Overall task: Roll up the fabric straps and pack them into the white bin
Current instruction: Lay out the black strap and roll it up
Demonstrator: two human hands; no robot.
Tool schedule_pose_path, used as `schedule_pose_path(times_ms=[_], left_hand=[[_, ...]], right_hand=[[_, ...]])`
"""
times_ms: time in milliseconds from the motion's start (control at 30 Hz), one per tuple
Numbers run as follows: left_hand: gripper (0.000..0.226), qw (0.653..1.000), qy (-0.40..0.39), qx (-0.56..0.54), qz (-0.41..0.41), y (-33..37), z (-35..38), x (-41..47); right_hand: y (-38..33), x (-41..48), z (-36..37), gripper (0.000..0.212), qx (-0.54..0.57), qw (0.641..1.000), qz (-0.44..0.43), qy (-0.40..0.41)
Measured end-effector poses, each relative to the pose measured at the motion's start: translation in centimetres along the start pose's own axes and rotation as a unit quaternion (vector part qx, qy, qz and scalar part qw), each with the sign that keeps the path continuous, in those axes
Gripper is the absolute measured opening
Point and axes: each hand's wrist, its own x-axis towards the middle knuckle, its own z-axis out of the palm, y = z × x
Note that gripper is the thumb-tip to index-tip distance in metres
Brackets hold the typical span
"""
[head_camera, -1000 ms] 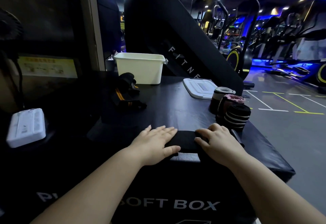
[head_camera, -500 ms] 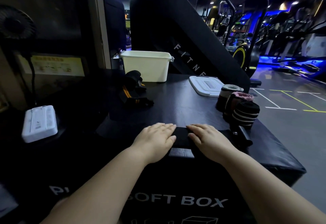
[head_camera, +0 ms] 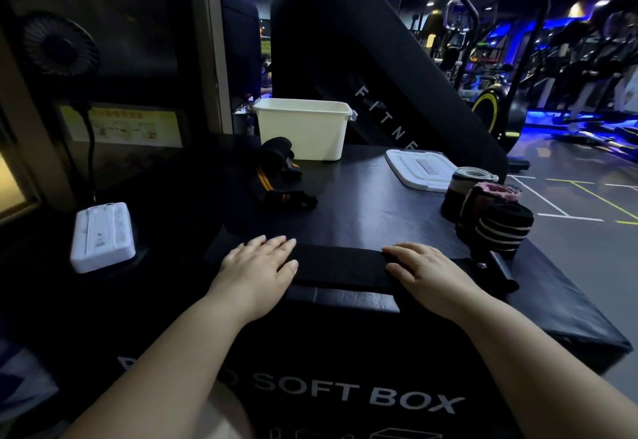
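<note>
Both hands lay flat, fingers straight: left hand [head_camera: 257, 267] and right hand [head_camera: 426, 271] pressed what appeared a black strap [head_camera: 340, 266].

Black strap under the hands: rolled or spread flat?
Spread flat: the black strap lies unrolled on the soft box, left hand and right hand pressing it.

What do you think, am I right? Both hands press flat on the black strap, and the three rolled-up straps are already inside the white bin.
Not quite. The head view shows the three rolled-up straps standing on the soft box near the white lid, not inside the white bin. The left hand and right hand do press flat on the black strap.
</note>
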Motion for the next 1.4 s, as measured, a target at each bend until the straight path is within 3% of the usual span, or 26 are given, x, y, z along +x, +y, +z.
schedule_pose_path(times_ms=[300,500,833,933,1100,1233,1400], left_hand=[[0.051,1.000,-0.011,0.013,-0.019,-0.8,-0.3,-0.1],[0.065,0.999,-0.040,0.029,-0.013,-0.8,-0.4,-0.4],[0.061,0.998,-0.069,-0.008,0.010,1.2,-0.4,0.6],[0.057,0.998,-0.051,-0.001,0.040,2.8,-0.1,1.5],[0.041,0.995,0.048,0.006,0.089,6.9,0.5,3.3],[0.036,0.985,0.011,-0.065,0.159,10.4,1.2,4.9],[0.044,0.982,-0.036,-0.051,0.181,13.0,1.9,6.6]], right_hand=[[-0.9,1.6,-1.1,0.037,-0.003,1.000,0.004,-0.013],[-3.9,3.8,-0.8,0.043,0.019,1.000,-0.007,-0.016],[-4.1,4.4,-2.1,0.040,-0.006,0.996,0.003,-0.091],[-2.8,3.8,-3.1,0.039,-0.028,0.993,0.028,-0.109],[1.2,2.1,-4.2,0.039,-0.029,0.988,0.100,-0.112],[4.0,1.0,-4.6,0.043,-0.028,0.982,0.170,-0.077],[6.6,0.2,-4.2,0.060,-0.008,0.963,0.265,-0.044]])
